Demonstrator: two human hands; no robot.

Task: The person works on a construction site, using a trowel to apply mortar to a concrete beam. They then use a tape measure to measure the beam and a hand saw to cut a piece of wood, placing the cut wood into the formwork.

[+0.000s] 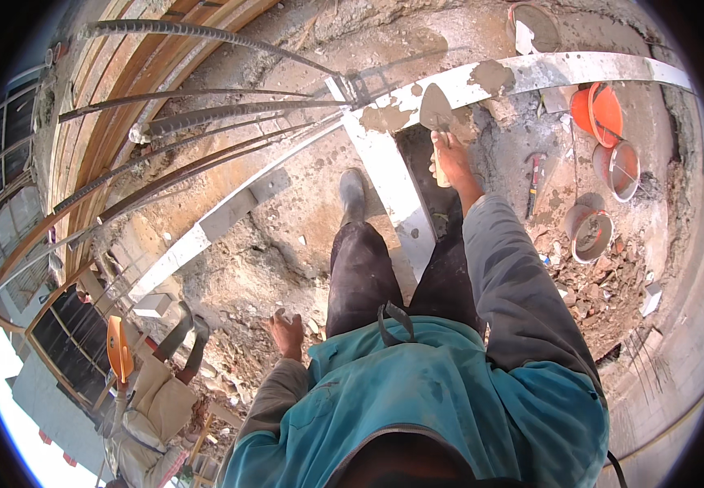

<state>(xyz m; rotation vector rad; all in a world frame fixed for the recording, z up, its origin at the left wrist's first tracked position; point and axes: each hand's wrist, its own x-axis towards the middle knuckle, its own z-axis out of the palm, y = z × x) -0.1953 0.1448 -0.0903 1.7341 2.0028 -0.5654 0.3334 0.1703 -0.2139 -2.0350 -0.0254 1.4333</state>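
Mortar (386, 119), grey-brown and lumpy, lies in patches on top of a long white wall made of blocks (559, 71). The right hand (450, 160) has its fingers curled tight around the pale handle of a grey trowel with a pointed leaf-shaped blade (436, 106). The blade is over the top of the wall, between two patches of mortar; I cannot tell if it touches. The left hand (287, 333) is down near the body, half open with its fingers bent, and it looks like it has nothing in it. One grey boot (353, 195) is on the dirt, to the left of a white strip of wall (393, 185) that runs down between the person's legs. Off to the right are a bright orange bucket (586, 110), two round dirty buckets (617, 171) just below it, and a hammer with a red and black handle (535, 185) on the ground. A heap of broken stones (608, 281) lies lower down. On the left, long ribbed steel bars (197, 108) stick out past a stack of brown wood planks (106, 106). At the lower left is another person in light brown clothes (153, 403), beside a long orange thing (118, 350).
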